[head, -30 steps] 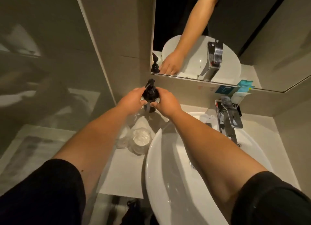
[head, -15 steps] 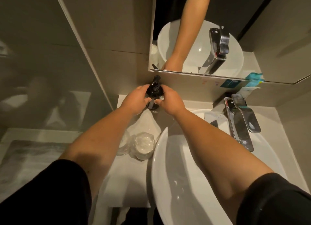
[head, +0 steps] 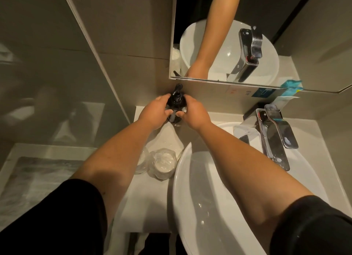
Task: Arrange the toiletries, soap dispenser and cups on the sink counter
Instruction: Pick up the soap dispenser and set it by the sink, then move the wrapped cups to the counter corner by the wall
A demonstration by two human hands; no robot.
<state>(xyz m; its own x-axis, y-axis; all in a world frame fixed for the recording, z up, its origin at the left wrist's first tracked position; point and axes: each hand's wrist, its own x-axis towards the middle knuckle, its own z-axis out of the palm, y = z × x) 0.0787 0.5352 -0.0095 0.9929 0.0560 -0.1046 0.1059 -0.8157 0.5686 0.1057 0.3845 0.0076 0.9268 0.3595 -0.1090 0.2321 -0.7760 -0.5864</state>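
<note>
A black pump soap dispenser (head: 176,102) stands upright in the back left corner of the white counter (head: 146,201), close to the wall under the mirror. My left hand (head: 154,112) grips its left side and my right hand (head: 192,112) grips its right side, the thumbs meeting in front of the bottle. Two plastic-wrapped cups (head: 163,165) stand side by side on the counter nearer to me, left of the basin; my left forearm hides part of the left one. Wrapped toiletry packets (head: 285,100) lean against the wall behind the tap.
The white basin (head: 209,207) fills the right half of the counter, with a chrome tap (head: 274,140) at its back. A mirror (head: 266,35) hangs above. A glass partition (head: 57,83) closes off the left side, with the floor below it.
Both hands stay on the dispenser and have set it slightly further back toward the corner. My head has tilted down, so the scene sits lower in view.
</note>
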